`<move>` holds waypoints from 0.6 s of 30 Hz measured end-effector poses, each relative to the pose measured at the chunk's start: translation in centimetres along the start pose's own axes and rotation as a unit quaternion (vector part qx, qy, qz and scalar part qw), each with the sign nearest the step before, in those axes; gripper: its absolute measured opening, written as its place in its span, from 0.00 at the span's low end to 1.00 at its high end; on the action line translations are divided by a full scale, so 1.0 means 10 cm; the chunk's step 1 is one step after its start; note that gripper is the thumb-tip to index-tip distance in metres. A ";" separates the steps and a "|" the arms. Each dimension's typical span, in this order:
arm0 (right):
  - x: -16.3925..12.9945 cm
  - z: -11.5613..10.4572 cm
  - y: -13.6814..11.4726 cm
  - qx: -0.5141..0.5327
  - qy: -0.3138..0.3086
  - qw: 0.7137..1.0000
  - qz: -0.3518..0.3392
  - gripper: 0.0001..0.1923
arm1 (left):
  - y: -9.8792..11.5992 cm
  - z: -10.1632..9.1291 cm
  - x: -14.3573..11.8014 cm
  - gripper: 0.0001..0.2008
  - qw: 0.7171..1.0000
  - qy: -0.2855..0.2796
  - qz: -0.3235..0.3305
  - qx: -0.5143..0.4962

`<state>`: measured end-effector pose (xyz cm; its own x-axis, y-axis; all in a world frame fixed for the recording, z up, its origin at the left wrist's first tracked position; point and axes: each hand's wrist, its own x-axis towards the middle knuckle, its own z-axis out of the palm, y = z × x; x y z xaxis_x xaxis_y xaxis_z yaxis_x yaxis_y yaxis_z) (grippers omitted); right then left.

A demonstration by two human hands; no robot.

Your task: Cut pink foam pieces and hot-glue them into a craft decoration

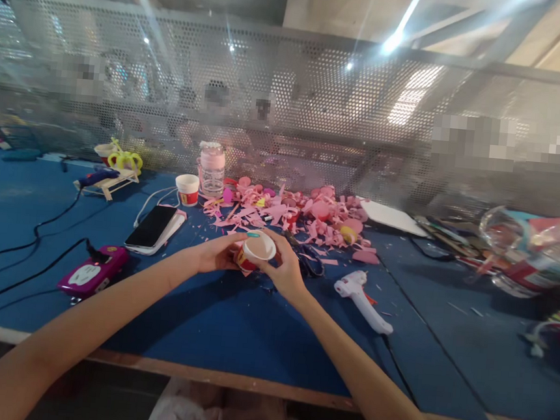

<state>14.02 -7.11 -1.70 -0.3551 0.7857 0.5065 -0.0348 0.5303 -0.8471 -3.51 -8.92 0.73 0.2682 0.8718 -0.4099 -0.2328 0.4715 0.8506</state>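
Between my two hands is a small red and white paper cup [263, 246], tilted so that its open mouth faces me. My left hand [222, 252] grips the cup's left side, and a teal strip, perhaps a painted nail, shows at its rim. The fingers of my right hand [285, 269] are wrapped round the right side. Dark-handled scissors [312, 263] appear to lie just behind my right hand. Beyond the cup spreads a heap of pink scraps and cut pieces [319, 210]. A white glue gun [363, 302] rests on the table to the right.
On the blue table [230, 336], a phone [154, 226], a purple power socket box [93, 272] with cords and another paper cup [187, 190] stand left. A pink-lidded bottle [212, 168] is behind them. Plastic containers [524, 270] sit right. A perforated metal screen [313, 108] closes the back.
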 end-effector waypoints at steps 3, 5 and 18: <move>0.01 -0.03 0.03 0.012 0.016 1.000 0.009 0.30 | 0.00 0.03 -0.04 0.16 0.999 0.013 0.040 0.028; 0.02 -0.03 0.05 0.007 0.023 1.000 0.013 0.30 | -0.01 0.02 -0.05 0.18 0.993 0.017 0.072 0.094; 0.14 0.06 0.06 -0.170 -0.057 0.982 -0.065 0.28 | -0.09 -0.42 -0.03 0.24 0.790 0.172 0.385 0.444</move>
<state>12.98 -5.89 -1.55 -0.4704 0.6744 0.5692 0.2203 0.7143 -0.6643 -7.29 -9.09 -1.26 0.0613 0.9111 0.4075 0.5862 -0.3633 0.7241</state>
